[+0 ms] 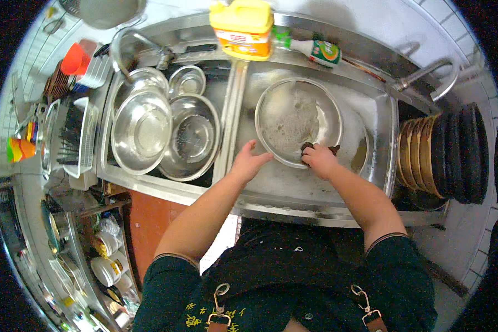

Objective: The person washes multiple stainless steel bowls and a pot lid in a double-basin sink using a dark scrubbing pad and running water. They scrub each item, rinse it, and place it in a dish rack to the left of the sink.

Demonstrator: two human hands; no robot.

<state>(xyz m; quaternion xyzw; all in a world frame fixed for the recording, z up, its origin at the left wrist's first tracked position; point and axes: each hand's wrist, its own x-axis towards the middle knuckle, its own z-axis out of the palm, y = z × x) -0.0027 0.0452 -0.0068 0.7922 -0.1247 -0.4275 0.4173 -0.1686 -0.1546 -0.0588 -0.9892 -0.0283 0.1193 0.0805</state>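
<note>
A round stainless steel bowl with foamy water in it sits in the right basin of a metal sink. My right hand grips a dark brown scrubbing cloth or pad and presses it at the bowl's near right rim. Beside the near left rim is my left hand, its fingers spread and nothing in them; whether the thumb touches the metal I cannot tell. Partly behind the bowl, to the right, shows the curved edge of another round vessel lying in the basin.
Several steel bowls fill the left basin. A yellow jug and a green and white bottle stand or lie on the back ledge. Faucets reach in at both sides. Stacked woks or pans are at right, white plastic racks at left.
</note>
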